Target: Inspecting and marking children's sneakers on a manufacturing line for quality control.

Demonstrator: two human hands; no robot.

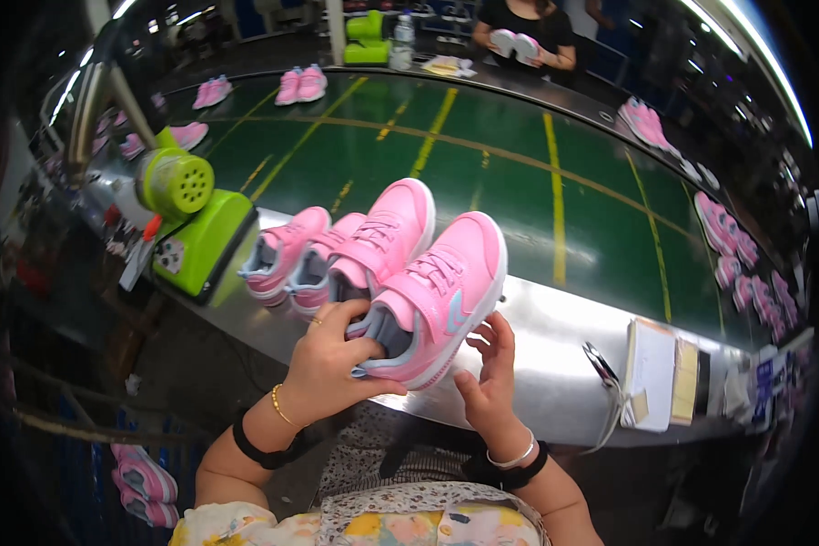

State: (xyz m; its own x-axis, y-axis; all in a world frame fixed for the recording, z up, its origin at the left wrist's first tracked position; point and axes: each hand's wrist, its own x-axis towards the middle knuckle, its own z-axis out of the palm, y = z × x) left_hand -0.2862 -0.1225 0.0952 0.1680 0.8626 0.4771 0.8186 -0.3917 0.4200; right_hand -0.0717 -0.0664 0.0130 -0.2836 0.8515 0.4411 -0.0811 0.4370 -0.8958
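Note:
A pair of pink sneakers [441,289] with white soles and light blue linings is held up, toes pointing away from me. My left hand [338,357] is closed on the heels, its fingers reaching into the shoe openings. Beside the sole of the right-hand sneaker is my right hand [491,373], thumb and fingers apart; whether a fingertip touches the sole I cannot tell. Just left of the held pair, another pink pair [287,255] rests on the metal ledge, partly hidden by the held shoes.
A lime-green machine [191,227] stands at the left. Beyond the metal ledge [555,332] runs a green belt [500,200] with yellow lines. Papers [651,373] and small snips [601,364] lie at right. More pink shoes [300,85] line the far side, where a person [526,36] holds shoes.

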